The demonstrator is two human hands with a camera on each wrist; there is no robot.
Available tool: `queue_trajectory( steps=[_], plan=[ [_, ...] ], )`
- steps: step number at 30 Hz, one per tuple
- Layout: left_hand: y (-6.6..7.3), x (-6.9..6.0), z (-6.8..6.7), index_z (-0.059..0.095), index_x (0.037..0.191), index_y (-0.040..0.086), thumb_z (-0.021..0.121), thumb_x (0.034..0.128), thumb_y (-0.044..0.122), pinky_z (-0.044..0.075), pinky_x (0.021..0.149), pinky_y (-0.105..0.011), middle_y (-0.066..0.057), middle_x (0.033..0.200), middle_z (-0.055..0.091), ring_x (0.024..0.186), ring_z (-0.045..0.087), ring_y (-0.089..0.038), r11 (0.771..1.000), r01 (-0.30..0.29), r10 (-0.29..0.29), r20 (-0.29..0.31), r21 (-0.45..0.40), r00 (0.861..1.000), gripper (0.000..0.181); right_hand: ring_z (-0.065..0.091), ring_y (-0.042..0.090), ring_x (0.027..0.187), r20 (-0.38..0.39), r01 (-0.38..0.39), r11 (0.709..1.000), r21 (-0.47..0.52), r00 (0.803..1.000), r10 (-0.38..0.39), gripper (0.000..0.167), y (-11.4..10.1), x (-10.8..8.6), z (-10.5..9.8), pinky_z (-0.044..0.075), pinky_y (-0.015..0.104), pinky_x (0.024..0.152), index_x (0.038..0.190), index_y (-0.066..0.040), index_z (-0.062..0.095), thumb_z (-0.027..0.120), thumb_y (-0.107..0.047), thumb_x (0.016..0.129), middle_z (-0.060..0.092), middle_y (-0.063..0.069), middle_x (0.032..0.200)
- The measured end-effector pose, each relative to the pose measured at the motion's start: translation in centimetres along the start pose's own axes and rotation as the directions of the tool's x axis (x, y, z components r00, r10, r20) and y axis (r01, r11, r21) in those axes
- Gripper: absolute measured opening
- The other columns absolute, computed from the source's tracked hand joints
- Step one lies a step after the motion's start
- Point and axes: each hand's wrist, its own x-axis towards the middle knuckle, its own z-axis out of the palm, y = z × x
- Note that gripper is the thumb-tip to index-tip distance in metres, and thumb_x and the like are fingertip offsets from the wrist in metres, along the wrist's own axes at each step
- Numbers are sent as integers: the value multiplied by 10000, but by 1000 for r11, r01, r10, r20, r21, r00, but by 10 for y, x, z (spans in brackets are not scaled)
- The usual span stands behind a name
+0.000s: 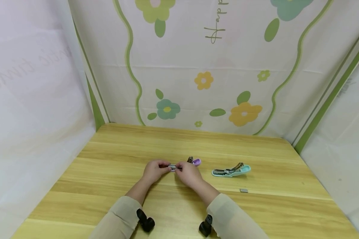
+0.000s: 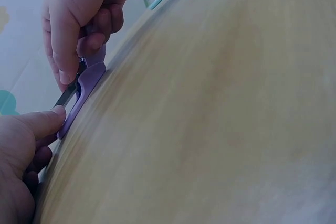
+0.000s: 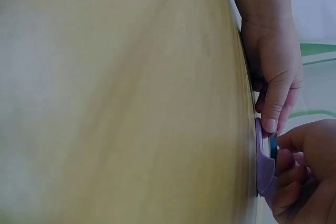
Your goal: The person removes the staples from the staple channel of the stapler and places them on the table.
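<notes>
A purple stapler (image 1: 196, 162) lies on the wooden table with its top raised and the metal staple channel (image 1: 173, 167) exposed. My left hand (image 1: 153, 172) pinches the front end of that stapler between thumb and fingers, as the left wrist view shows at the purple base (image 2: 89, 83). Bent over the channel, my right hand (image 1: 189, 175) holds the stapler near its middle with thumb and fingertips. Those fingers hide part of the channel, and whether they also pinch something small cannot be seen. In the right wrist view both hands meet at the purple base (image 3: 265, 165).
To the right lies a mint-green stapler (image 1: 244, 169), its top also raised. A small grey strip of staples (image 1: 243, 190) lies in front of it on the table (image 1: 287, 172). A flower-print cloth (image 1: 179, 59) hangs behind and along the sides.
</notes>
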Motion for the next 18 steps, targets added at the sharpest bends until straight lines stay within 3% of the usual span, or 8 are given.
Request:
queue_trajectory(
  steps=[4,8,13,16,18],
  plan=[
    [0,0,-1,781,985,136,775,844,203,546,836,-378,-26,982,755,937,674,-183,1000,4,-5,6,11,1000,156,609,138,776,23,13,1000,-4,1000,-13,221,-1,1,0,497,288,669,1098,-80,712,617,-208,945,732,75,1062],
    [0,-1,-2,781,992,140,769,850,207,541,862,-397,-28,995,755,962,675,-198,1000,15,-16,6,12,1000,158,600,132,758,77,-13,991,131,997,3,270,-1,2,0,493,267,650,1153,-35,687,596,-199,959,724,100,1039],
    [0,-1,-3,779,1002,136,762,857,211,537,879,-410,-33,1007,755,985,675,-215,1000,17,-18,9,12,1000,164,548,109,625,119,-87,923,376,992,45,326,4,1,3,444,226,553,1230,13,644,582,-170,967,684,86,839],
    [0,-1,-2,779,997,132,765,855,210,537,882,-408,-35,1007,755,986,675,-216,1000,22,-22,11,7,1000,162,521,84,583,84,-98,899,428,994,69,309,8,2,8,424,208,528,1206,1,668,598,-167,957,667,69,759],
    [0,0,-1,780,991,129,768,851,207,540,871,-405,-37,1001,755,976,676,-213,1000,15,-15,6,10,1000,161,513,73,571,44,-84,898,433,996,72,281,9,3,10,425,203,522,1166,0,691,615,-155,944,669,64,743]
  ],
)
